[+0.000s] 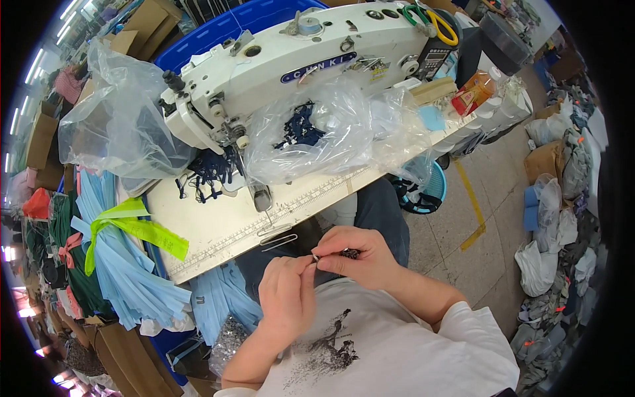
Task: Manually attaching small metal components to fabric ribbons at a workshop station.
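Both hands pinch one tiny dark trim piece (345, 253) over the lap, left hand (288, 291) at its metal end, right hand (357, 255) closed round the rest. Judged light, limp and fiddly, it is best gripped at that stiff end.

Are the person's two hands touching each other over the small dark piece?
Touching. The head view shows the left hand fingertips pressed against the right hand fingertips, pinching the small dark piece together.
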A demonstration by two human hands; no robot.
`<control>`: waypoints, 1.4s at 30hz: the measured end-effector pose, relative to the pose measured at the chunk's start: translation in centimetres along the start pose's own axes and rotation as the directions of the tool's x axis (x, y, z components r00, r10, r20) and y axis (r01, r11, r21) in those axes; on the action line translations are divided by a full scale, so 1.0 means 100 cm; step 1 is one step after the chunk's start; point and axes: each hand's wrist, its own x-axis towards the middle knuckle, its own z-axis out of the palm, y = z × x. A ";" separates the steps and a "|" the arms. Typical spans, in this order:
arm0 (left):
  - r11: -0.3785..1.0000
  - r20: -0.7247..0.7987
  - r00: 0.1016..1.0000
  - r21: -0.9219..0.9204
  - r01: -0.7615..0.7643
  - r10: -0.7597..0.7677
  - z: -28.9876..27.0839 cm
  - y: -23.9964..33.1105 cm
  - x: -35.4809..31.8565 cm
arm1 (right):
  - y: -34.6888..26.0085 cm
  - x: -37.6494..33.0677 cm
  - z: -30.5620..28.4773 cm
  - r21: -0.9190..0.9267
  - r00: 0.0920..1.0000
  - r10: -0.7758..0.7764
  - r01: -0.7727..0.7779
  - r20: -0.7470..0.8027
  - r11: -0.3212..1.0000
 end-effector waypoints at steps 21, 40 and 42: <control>0.979 -0.005 0.988 -0.137 0.149 -0.152 0.013 -0.009 -0.013 | 0.004 -0.002 0.003 0.253 0.990 0.141 -0.131 -0.021 0.959; 0.982 -0.207 0.961 0.000 -0.188 0.184 0.013 -0.024 -0.002 | -0.002 0.001 0.007 0.358 0.931 0.365 -0.340 -0.001 0.870; 0.984 -0.209 0.962 0.009 -0.176 0.174 0.013 -0.024 -0.001 | -0.002 0.001 0.005 0.352 0.934 0.357 -0.325 -0.026 0.878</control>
